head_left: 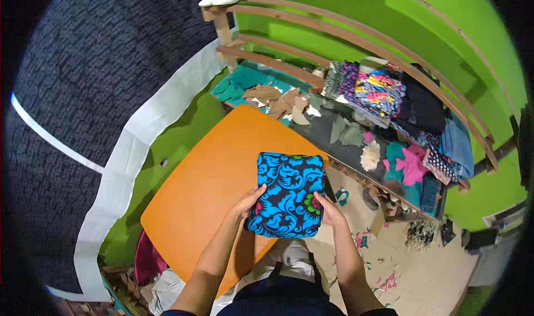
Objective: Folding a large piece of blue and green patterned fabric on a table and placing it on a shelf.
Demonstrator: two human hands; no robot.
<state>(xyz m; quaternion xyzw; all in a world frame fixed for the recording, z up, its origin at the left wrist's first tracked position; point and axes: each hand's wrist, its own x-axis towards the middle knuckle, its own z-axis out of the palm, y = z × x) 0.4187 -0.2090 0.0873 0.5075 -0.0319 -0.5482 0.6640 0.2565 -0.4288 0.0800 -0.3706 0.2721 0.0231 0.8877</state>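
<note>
Between my two hands is a folded piece of patterned cloth [286, 196], black with blue leafy swirls and a few green and red flowers. My left hand [248, 201] grips its left edge, thumb on top and the other fingers mostly underneath. At the right edge, my right hand [329, 209] holds it the same way. The cloth is held over the near right part of an orange tabletop [206, 182]. Whether it touches the tabletop I cannot tell.
A wooden shelf rack [334, 24] runs along the green wall. Its lower shelf carries stacked folded fabrics [381, 91], brown cut pieces [283, 102] and pink scraps [413, 165]. More scraps [389, 282] litter the floor at right. A white strip [133, 132] edges the dark surface at left.
</note>
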